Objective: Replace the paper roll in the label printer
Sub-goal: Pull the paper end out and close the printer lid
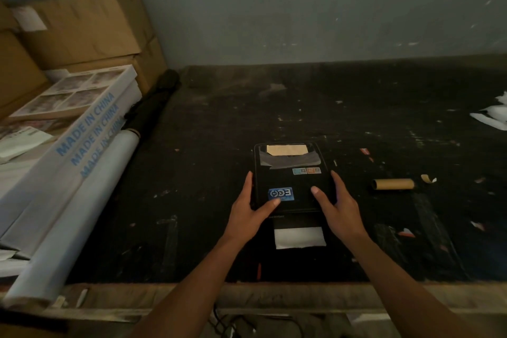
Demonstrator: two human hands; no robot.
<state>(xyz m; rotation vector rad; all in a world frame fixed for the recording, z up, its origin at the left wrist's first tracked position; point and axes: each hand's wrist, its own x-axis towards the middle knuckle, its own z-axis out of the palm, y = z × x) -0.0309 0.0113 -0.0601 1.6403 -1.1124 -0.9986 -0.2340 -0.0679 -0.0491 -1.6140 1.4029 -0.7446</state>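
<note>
From the head camera, the black label printer (pixel 290 178) sits on the dark desk (pixel 384 107). The left hand (pixel 251 208) and right hand (pixel 338 206) clasp its sides, thumbs on the lid. White paper (pixel 299 237) sticks out in front; apparently an empty cardboard core (pixel 393 184) lies well right.

left grip (pixel 248 210) | right grip (pixel 338 206) | both holding label printer (pixel 290 181)

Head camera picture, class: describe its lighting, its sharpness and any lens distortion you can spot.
Head view: dim light, so the black label printer nearly merges with the dark table; the white paper strip stands out brightest; the boxes at left look soft and blurred; the wide-angle lens bends the table's front edge and stretches both forearms.
</note>
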